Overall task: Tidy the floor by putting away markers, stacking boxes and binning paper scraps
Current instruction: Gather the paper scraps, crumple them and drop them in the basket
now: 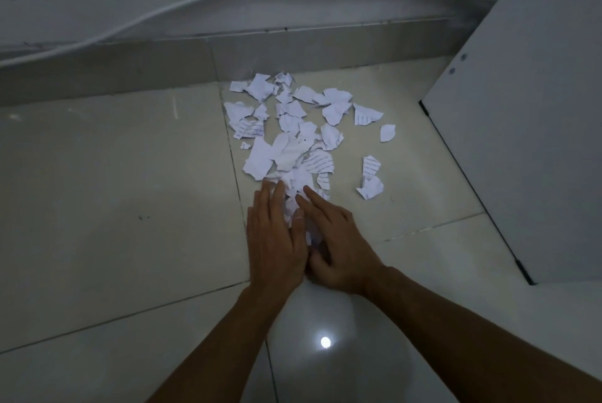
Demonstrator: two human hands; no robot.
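Mostly white and torn, the paper scraps (292,129) lie in a loose pile on the tiled floor (114,174), close to the foot of the wall; several bear lines of print. A few pieces sit apart on the right of the pile. At the pile's near edge the left hand (273,239) and the right hand (342,246) rest side by side on the floor, with crumpled scraps pressed between them. The left hand lies flat, fingers straight, its thumb over the paper. The right hand has its index finger stretched out onto the scraps and grips nothing that shows. A bright spot of light (325,342) reflects off the tile between the forearms. Beyond the pile a skirting (130,67) runs along the wall, with a white cable (163,11) clipped above it. A white panel (521,142) stands at the right.
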